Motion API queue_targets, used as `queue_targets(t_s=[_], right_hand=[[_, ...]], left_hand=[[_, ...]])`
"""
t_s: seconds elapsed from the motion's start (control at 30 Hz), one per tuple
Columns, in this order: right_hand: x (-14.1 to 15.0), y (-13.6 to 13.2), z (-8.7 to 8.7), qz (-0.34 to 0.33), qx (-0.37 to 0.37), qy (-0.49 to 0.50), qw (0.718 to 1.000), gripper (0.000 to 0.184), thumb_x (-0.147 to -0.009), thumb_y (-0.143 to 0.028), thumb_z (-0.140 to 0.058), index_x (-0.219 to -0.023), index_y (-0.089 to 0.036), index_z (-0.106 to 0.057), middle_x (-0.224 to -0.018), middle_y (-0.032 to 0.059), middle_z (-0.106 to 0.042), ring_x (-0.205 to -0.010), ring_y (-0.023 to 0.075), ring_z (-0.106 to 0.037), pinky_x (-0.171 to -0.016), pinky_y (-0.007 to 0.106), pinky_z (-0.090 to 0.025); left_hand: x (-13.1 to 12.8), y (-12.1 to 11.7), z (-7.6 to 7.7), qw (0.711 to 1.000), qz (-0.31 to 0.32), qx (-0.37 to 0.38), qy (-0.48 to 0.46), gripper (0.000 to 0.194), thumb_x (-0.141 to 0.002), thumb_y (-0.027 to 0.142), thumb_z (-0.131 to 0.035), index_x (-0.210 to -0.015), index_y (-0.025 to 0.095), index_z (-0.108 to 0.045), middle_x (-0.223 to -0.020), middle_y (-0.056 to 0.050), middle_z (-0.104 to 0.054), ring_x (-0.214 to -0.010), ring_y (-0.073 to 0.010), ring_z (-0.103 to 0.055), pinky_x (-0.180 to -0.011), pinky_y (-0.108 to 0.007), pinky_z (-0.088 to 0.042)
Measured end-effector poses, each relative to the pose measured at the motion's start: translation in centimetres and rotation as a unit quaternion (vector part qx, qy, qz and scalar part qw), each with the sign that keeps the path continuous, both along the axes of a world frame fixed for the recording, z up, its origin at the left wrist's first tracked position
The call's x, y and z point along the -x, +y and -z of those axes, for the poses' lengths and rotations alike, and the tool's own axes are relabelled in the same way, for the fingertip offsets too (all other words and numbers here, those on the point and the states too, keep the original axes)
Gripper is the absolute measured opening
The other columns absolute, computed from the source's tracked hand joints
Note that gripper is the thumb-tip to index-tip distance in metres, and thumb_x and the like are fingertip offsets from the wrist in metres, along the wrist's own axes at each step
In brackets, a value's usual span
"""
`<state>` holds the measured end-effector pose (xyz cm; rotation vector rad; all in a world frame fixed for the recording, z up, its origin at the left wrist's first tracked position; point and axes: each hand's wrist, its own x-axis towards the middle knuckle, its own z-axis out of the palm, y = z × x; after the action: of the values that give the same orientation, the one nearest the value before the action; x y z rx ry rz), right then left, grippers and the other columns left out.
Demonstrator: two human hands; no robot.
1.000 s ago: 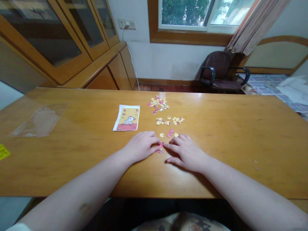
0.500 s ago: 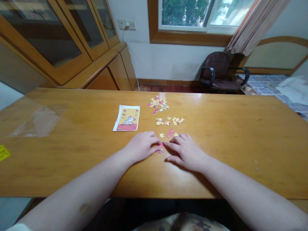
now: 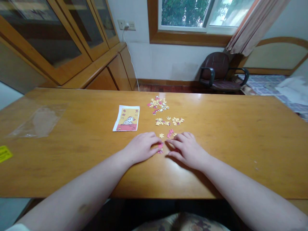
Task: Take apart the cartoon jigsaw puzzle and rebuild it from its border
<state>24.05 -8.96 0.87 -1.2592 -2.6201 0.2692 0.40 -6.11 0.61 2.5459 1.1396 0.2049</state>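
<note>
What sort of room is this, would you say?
Probably a home bedroom doubling as a study: there's a bed at the right, an armchair on the desk-chair pattern beside it, and a glass-doored cabinet at the left.

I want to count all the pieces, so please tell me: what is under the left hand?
Pink puzzle pieces show between its thumb and fingers, partly covered. The left hand hides the table beneath its palm, so whether more pieces lie there cannot be seen.

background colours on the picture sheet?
The picture sheet is yellow above and pink below, with a white border; shows best in the head view.
</note>
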Motion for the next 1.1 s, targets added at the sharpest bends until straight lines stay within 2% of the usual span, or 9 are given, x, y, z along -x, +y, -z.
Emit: queue_targets(t_s=[0.17,0.27,0.57,0.73,0.83,1.0,1.1], right_hand=[[-1.2,0.9,-0.2,0.131,-0.063,0.020,0.989,0.031,-0.094,-0.041,-0.050,-0.104,-0.020,-0.071,-0.089,0.0078,-0.065,-0.087,0.0230,-0.051,-0.082,0.038,-0.033],[-1.6,1.3,0.0,0.167,-0.077,0.027,0.983,0.026,-0.094,-0.036,-0.051,-0.098,-0.020,-0.072,-0.087,0.0070,-0.066,-0.086,0.0220,-0.052,-0.081,0.037,-0.032],[-1.6,1.5,0.2,0.163,-0.044,0.005,0.986,0.027,-0.095,-0.029,-0.046,-0.095,-0.020,-0.072,-0.088,0.0081,-0.066,-0.085,0.0223,-0.051,-0.078,0.037,-0.031],[-0.5,1.4,0.7,0.096,-0.031,-0.009,0.995,0.037,-0.095,-0.043,-0.048,-0.121,-0.023,-0.065,-0.102,0.0100,-0.063,-0.092,0.0251,-0.048,-0.085,0.040,-0.032],[0.0,1.3,0.9,0.058,-0.024,-0.017,0.998,0.044,-0.093,-0.051,-0.050,-0.126,-0.025,-0.062,-0.105,0.0103,-0.062,-0.095,0.0261,-0.047,-0.087,0.041,-0.032],[0.1,1.0,0.7,-0.010,0.016,0.039,0.999,0.033,-0.091,-0.051,-0.054,-0.104,-0.027,-0.072,-0.097,0.0069,-0.064,-0.094,0.0220,-0.048,-0.087,0.038,-0.032],[0.2,1.0,0.8,0.024,0.007,0.063,0.998,0.030,-0.088,-0.050,-0.060,-0.091,-0.024,-0.073,-0.091,0.0062,-0.064,-0.090,0.0210,-0.049,-0.084,0.037,-0.032]], left_hand=[[0.1,0.0,0.0,1.000,0.004,0.006,0.006,0.029,-0.091,0.043,-0.053,-0.107,0.024,-0.067,-0.094,-0.005,-0.063,-0.089,-0.0200,-0.060,-0.081,-0.033,-0.047],[0.0,-0.1,0.0,1.000,0.003,0.010,0.004,0.030,-0.091,0.044,-0.053,-0.107,0.023,-0.067,-0.096,-0.005,-0.063,-0.091,-0.0204,-0.061,-0.082,-0.033,-0.047],[-0.1,-0.4,-0.5,1.000,0.007,0.010,0.008,0.031,-0.090,0.044,-0.054,-0.109,0.023,-0.067,-0.096,-0.005,-0.064,-0.091,-0.0210,-0.061,-0.082,-0.034,-0.047],[-0.3,-0.4,-0.4,1.000,0.002,0.005,-0.008,0.029,-0.090,0.043,-0.055,-0.108,0.023,-0.066,-0.097,-0.005,-0.063,-0.091,-0.0207,-0.061,-0.082,-0.034,-0.047],[-0.4,-0.4,-0.2,1.000,-0.009,0.000,-0.022,0.028,-0.090,0.041,-0.055,-0.108,0.022,-0.066,-0.097,-0.005,-0.063,-0.090,-0.0206,-0.061,-0.081,-0.033,-0.047],[-0.4,-0.4,-0.1,0.999,-0.019,-0.012,-0.039,0.023,-0.091,0.035,-0.054,-0.105,0.021,-0.067,-0.095,-0.005,-0.063,-0.089,-0.0196,-0.060,-0.079,-0.032,-0.046],[-0.8,-0.8,-0.1,0.999,-0.003,-0.023,-0.044,0.022,-0.091,0.033,-0.052,-0.101,0.021,-0.067,-0.092,-0.005,-0.064,-0.087,-0.0190,-0.060,-0.078,-0.032,-0.046]])
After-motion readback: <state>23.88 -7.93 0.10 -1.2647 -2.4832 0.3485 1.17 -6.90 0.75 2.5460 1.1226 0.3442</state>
